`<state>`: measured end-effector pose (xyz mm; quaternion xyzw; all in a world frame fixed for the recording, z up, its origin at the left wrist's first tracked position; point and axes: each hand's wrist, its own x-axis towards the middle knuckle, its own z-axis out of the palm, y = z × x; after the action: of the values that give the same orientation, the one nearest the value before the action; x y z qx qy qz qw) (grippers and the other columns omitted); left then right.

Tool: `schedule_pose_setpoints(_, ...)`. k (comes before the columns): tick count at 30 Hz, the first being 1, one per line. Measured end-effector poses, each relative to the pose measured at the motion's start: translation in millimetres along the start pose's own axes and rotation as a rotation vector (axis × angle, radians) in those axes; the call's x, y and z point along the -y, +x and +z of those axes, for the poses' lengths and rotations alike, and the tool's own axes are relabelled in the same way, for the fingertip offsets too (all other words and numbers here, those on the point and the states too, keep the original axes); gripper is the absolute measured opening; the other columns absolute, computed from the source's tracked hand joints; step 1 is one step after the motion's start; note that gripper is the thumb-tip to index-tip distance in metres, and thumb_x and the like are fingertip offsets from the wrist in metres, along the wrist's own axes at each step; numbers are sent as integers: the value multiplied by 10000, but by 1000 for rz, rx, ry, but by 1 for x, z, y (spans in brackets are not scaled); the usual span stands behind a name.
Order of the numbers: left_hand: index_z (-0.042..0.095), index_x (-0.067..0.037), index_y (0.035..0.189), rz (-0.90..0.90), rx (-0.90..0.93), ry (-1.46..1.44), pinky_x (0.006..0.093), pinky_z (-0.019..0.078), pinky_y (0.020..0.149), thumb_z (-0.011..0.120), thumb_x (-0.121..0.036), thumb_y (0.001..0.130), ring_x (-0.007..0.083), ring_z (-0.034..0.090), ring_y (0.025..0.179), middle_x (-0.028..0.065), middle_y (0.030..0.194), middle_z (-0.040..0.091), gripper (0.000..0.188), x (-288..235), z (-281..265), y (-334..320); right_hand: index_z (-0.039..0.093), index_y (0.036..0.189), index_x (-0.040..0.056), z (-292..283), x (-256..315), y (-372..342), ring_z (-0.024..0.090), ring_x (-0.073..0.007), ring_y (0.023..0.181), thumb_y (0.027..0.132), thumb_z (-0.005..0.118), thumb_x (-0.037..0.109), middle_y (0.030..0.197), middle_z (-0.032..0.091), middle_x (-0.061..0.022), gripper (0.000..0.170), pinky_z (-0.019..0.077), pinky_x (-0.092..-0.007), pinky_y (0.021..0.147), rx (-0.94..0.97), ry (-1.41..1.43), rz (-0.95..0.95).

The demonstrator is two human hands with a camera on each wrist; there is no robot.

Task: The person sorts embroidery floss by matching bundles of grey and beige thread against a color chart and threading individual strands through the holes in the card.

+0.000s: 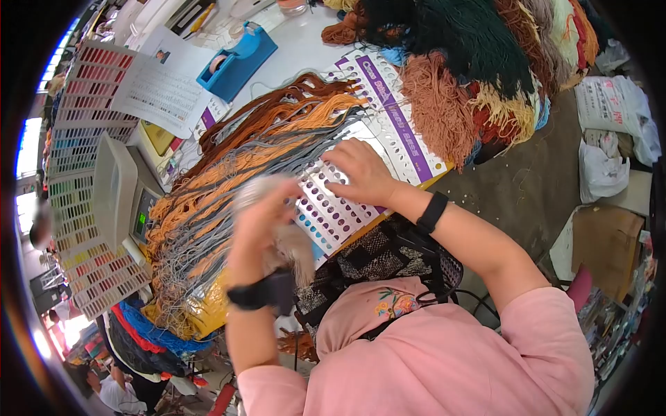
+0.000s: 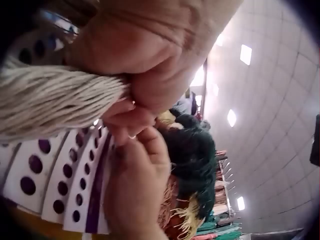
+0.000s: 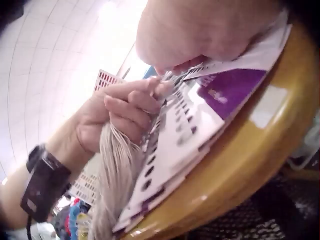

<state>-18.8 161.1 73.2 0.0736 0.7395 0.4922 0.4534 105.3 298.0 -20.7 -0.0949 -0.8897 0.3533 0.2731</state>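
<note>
My left hand (image 1: 267,208), blurred in the head view, grips a hank of off-white thread (image 3: 117,170). The hank hangs down from its curled fingers, and a short end of thread shows at the fingertips. Beneath both hands lie white cards (image 1: 322,215) punched with rows of holes, showing purple and blue through them. On the upper part of the cards sits my right hand (image 1: 361,170), with bent fingers and thumb at the top card. In the left wrist view, the fingertips of the two hands meet; what is between them is partly hidden.
Brown, orange and grey threads (image 1: 236,159) spread across the table beside the cards. A large heap of yarn (image 1: 451,90) lies at the back right. A blue tape dispenser (image 1: 236,62), a printed sheet (image 1: 163,83) and a scale (image 1: 125,194) stand at the left.
</note>
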Motion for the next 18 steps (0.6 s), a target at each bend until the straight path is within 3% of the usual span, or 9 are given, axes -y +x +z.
schedule_pose_setpoints(1,535,-49,940,-9,69,-203,187,399,431,578,-158,757,80,488,507,29,656,552,217,-2,-48,-6,512,941,53,-2,2,0,445,-254,845,610,606,174,872,460,-94,365,355,-344,747,15,-21,23)
schedule_pose_setpoints(3,485,-28,905,141,-359,-564,127,341,375,531,-164,803,30,409,422,-8,620,499,176,5,-141,-23,508,946,48,-1,6,2,441,-264,822,608,601,164,871,455,-102,369,352,-347,737,45,-53,60)
schedule_pose_setpoints(4,489,-11,876,206,-265,-889,119,306,350,494,-115,818,8,385,402,-19,604,483,120,32,-220,-22,504,953,46,1,5,3,435,-263,815,601,596,167,846,448,-96,383,345,-341,733,39,-54,59)
schedule_pose_setpoints(5,507,12,916,238,-364,-911,122,279,337,467,-77,822,-4,373,402,-28,600,478,136,67,-292,-27,503,953,46,2,6,2,435,-264,816,600,597,168,845,448,-96,385,345,-344,732,44,-66,62)
schedule_pose_setpoints(7,518,24,964,146,-581,-1077,117,267,335,469,-83,820,-5,370,400,-19,630,502,187,53,-267,-58,500,954,46,2,7,3,436,-266,819,599,598,169,845,449,-95,387,345,-348,729,45,-96,68)
schedule_pose_setpoints(9,517,27,995,198,-407,-556,115,289,334,472,-109,823,1,388,415,11,686,541,224,36,-179,-78,496,957,59,2,7,2,432,-263,832,608,598,151,872,452,-90,375,340,-352,736,58,-72,59)
schedule_pose_setpoints(12,445,46,1096,-1,-62,-722,166,446,506,439,-214,857,89,543,638,57,866,566,353,33,-80,-77,527,889,69,1,12,4,456,-246,841,615,610,113,888,466,-82,289,361,-343,727,-33,-30,16)
schedule_pose_setpoints(15,416,30,1128,-32,71,-787,313,452,732,337,-400,873,186,532,801,144,1008,523,506,22,-17,-64,546,751,25,-8,39,3,500,-215,761,638,612,70,827,490,-80,138,403,-290,660,-31,212,150)
schedule_pose_setpoints(18,413,36,1126,-12,139,-816,348,441,740,274,-443,875,210,533,803,160,987,522,558,17,3,-59,559,694,8,-14,84,8,501,-63,576,731,584,81,707,534,-14,86,393,-185,513,176,826,556)
